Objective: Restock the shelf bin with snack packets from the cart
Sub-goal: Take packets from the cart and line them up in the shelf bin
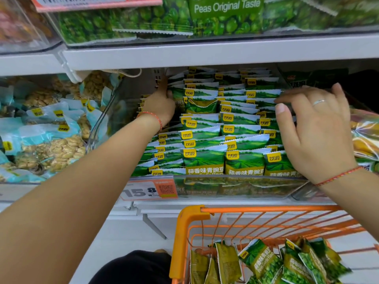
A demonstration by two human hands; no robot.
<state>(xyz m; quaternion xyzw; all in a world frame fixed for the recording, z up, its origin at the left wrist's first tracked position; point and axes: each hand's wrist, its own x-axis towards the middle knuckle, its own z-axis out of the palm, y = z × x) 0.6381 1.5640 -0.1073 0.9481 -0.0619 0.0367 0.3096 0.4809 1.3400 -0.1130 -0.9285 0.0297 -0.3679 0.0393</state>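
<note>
Both my arms were up in the clear shelf bin (235, 186), which was already packed with green garlic-pea snack packets (205, 158) standing in roughly four columns, too many rows deep to count properly. My left hand (162, 107) was reaching to about 11 o'clock at the back-left of the bin, fingers curled around a packet edge there, so gripping it as far as I could see. My right hand (315, 128) sat at 2 o'clock, fingers spread and relaxed, fingertips just touching the tops of the right column, not holding anything. One red string bracelet on each wrist, one ring on the right hand. Down at 5 o'clock the orange cart (184, 232) had maybe six or seven more packets (264, 261) lying loose. One price tag (149, 189) reading 15.8 hung on the bin front.
</note>
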